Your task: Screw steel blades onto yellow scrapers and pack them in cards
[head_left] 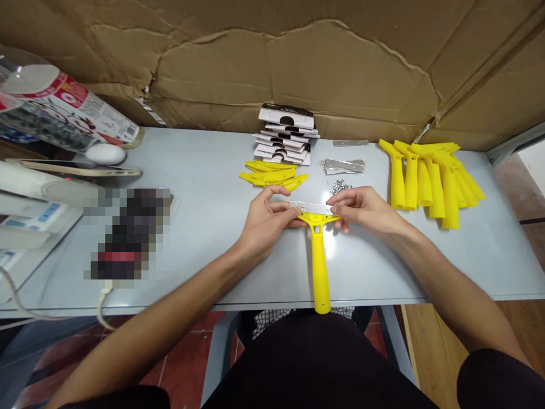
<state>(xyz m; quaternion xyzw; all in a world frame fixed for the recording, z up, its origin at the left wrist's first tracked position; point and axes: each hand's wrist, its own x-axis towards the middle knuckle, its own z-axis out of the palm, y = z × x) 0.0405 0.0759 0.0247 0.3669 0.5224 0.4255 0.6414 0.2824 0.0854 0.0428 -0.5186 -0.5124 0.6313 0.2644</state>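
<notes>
A yellow plastic scraper handle (320,267) lies in front of me, its grip pointing toward my body and over the table edge. Across its wide head rests a flat silver metal blade (314,208). My left hand (269,218) is closed on the left end of the head, the thumb pressing on the blade. At the other end, my right hand (360,209) pinches the blade's right corner between thumb and fingers. Just beyond the hands sit a small heap of screws (339,186), a stack of metal blades (344,166) and several yellow head pieces (272,174).
Several yellow handles (449,193) are piled at the right. White-and-black folded cards (286,133) stand against the cardboard wall (298,68). On the left are a blurred-out phone (131,233) with a cable, a white oval object (105,154) and large bottles (97,111).
</notes>
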